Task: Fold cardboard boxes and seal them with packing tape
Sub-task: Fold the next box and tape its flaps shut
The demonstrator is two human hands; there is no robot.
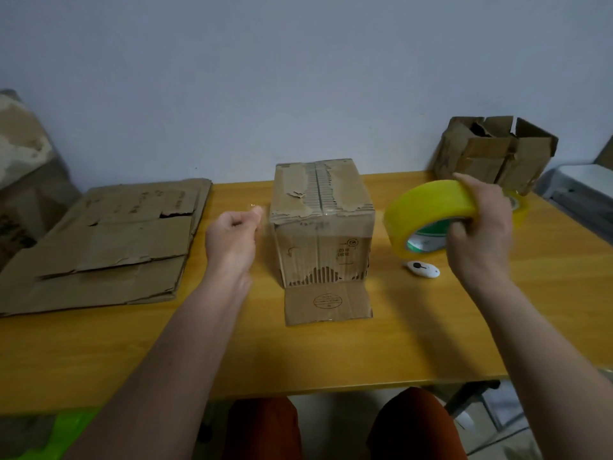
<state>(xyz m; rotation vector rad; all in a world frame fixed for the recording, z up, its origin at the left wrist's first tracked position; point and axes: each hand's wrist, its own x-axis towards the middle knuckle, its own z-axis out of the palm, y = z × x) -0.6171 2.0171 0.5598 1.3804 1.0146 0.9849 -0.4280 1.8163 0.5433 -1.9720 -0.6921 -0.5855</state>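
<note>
Mid-desk, the left hand (234, 232) pinches the tape end; the right hand (481, 224) grips the roll (428, 210). Taping step: next, lay the strip along the box (321, 220) seam.

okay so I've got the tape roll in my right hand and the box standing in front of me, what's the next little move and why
Probably bring the left hand and the yellow tape roll over the cardboard box: its top seam looks torn, and the left fingers seem to pinch a clear strip.

Both forearms (185, 333) bare to the frame edge; no sleeves, watch or rings visible. Rust-orange trousers (265, 429) cover both knees below the tabletop edge.
</note>
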